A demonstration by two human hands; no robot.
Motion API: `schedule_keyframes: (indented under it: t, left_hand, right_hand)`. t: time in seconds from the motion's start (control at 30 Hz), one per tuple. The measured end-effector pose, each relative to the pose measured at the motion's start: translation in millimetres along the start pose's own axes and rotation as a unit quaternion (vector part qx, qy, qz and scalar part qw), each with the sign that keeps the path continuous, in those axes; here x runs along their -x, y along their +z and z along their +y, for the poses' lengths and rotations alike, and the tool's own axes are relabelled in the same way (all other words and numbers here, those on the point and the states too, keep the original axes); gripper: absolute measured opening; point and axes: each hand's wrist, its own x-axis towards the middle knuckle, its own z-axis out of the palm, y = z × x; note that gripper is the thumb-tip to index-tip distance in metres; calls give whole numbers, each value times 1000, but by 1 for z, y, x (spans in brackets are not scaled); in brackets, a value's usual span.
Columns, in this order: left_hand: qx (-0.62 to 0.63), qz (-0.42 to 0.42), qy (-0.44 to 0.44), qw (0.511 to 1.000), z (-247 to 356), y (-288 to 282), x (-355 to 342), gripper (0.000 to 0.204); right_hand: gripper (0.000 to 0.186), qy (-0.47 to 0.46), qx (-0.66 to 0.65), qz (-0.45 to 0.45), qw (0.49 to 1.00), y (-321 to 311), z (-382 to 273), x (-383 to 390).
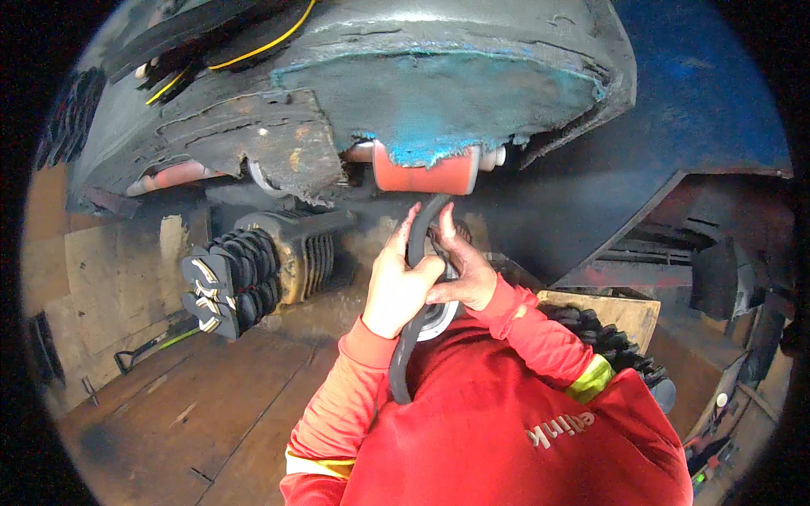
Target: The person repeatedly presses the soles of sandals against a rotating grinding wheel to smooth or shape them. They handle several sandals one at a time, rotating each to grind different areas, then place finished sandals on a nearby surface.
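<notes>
**Both our hands clamped on a long, curved, dark-grey, rubber-like strip [418, 236] below the roller [422, 173]**

We hold the strip upright in front of our red, long-sleeved top [523, 422]. Our left hand [391, 282] is closed on it from the left, fingers pointing up along its side and thumb across it. Our right hand [466, 274] is closed on it from the right, the fingers near its upper end and the thumb reaching toward the left hand. The strip's upper end stands just under the orange-red cylindrical roller; we cannot tell whether the two touch. Its lower end curves down in front of the top.

The roller juts out under the lower edge of a large, worn, grey hood with a ragged turquoise patch [456, 97]. Behind our hands we partly see a round, pale-grey part [440, 319]. To the left, black flip-flops with pale straps [232, 287] are bunched at the left end of a ribbed, black-and-tan housing [295, 257]. To the right, dark, stacked pieces [603, 341] lie along the left edge of a pale wooden panel [634, 320].
</notes>
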Motion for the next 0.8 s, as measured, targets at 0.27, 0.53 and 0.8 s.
schedule_keyframes:
  t: [0.27, 0.53, 0.8]
  left_hand:
    - [-20, 47, 38, 998, -4, 14, -4, 66]
    - [26, 54, 22, 998, -2, 10, 14, 66]
    - [-30, 63, 91, 993, 0, 8, 20, 66]
  right_hand:
    - [136, -3, -6, -31, 999, -20, -2, -7]
    - [140, 40, 20, -51, 998, 0, -27, 0]
    - [145, -1, 58, -58, 997, 1, -22, 1]
